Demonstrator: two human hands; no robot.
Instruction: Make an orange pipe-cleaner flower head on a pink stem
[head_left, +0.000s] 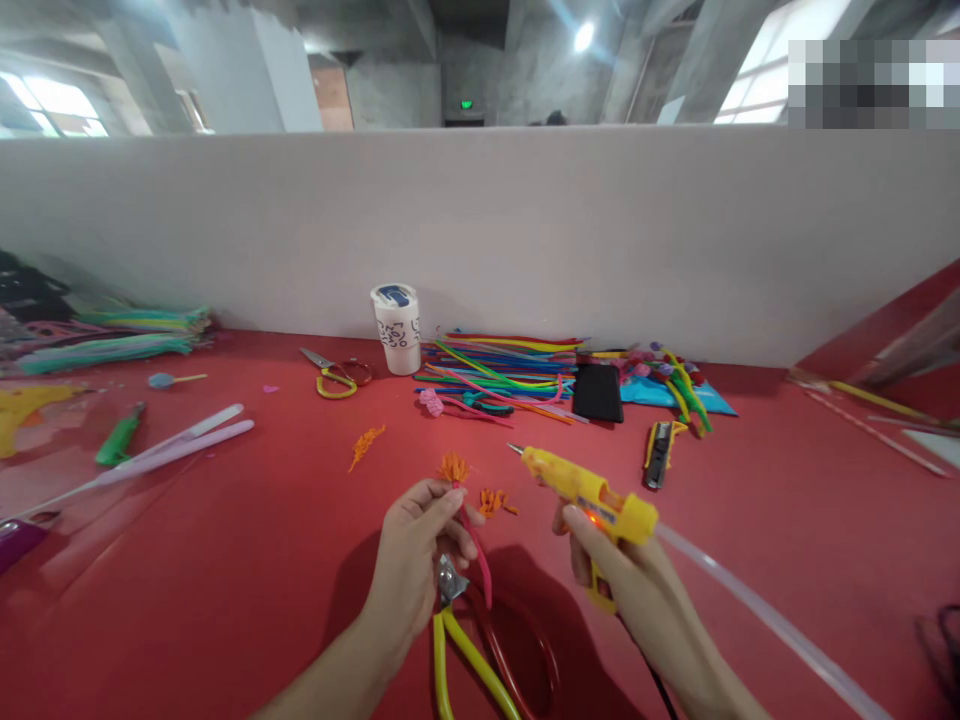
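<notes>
Between the fingertips of my left hand (427, 530) is a pipe-cleaner flower (454, 467), with a fringed orange head on top and a pink stem (484, 570) hanging below. My right hand (611, 565) grips a yellow hot glue gun (577, 480) whose metal nozzle points left, toward the flower but apart from it. A small orange-red light glows on the gun, and a long clear glue stick (765, 610) sticks out of its back. Beneath my left hand lie pliers with yellow handles (472, 655); a red-handled tool (517, 640) overlaps them.
Orange scraps (496, 502) and another orange piece (367, 447) lie near the flower. Behind them are a bundle of colourful pipe cleaners (502, 365), a white cup (397, 330), yellow-handled scissors (335, 384), a black rectangular object (598, 392) and a utility knife (660, 455). A white partition (480, 230) stands behind.
</notes>
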